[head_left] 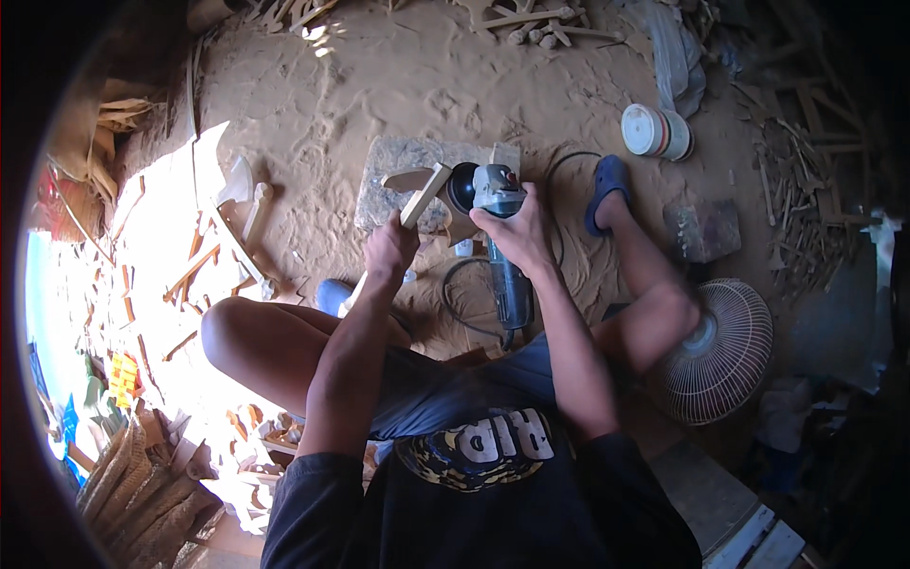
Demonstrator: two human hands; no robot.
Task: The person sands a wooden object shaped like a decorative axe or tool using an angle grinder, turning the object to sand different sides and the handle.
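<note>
The person sat low on the sawdust floor (pixel 398 76), knees spread, and both hands were busy in the middle of the view. The left hand (pixel 391 248) was closed around a pale wooden piece (pixel 424 194), a flat angled cut-out, and held it tilted up toward 12 o'clock. The right hand (pixel 519 232) was wrapped tight round the body of one angle grinder (pixel 493 204), whose dark disc (pixel 462 187) sat just at the piece's edge, at 3 o'clock from it; whether disc and wood touched could not be told. The grinder's tail ran back toward the lap at 6 o'clock, and one black cable (pixel 474 303) looped over the floor beside it.

As a judgement, the shaping was mid-way: the piece already had its outline cut, but it was held to the disc, so its edges were probably not finished.

Just beyond the hands lay one flat stone slab (pixel 389 171) under the work. At 3 o'clock one blue sandal (pixel 607 185) sat on the right foot; a second blue shape (pixel 332 292) by the left knee was likely its pair. Lower right stood one white fan (pixel 716 351). Farther out, at 1 o'clock, lay one white roll (pixel 654 131). At 9 o'clock several cut wooden shapes (pixel 242 199) lay in sunlight, too overlapped to count, and more offcuts (pixel 531 24) were strewn at 12 o'clock
</note>
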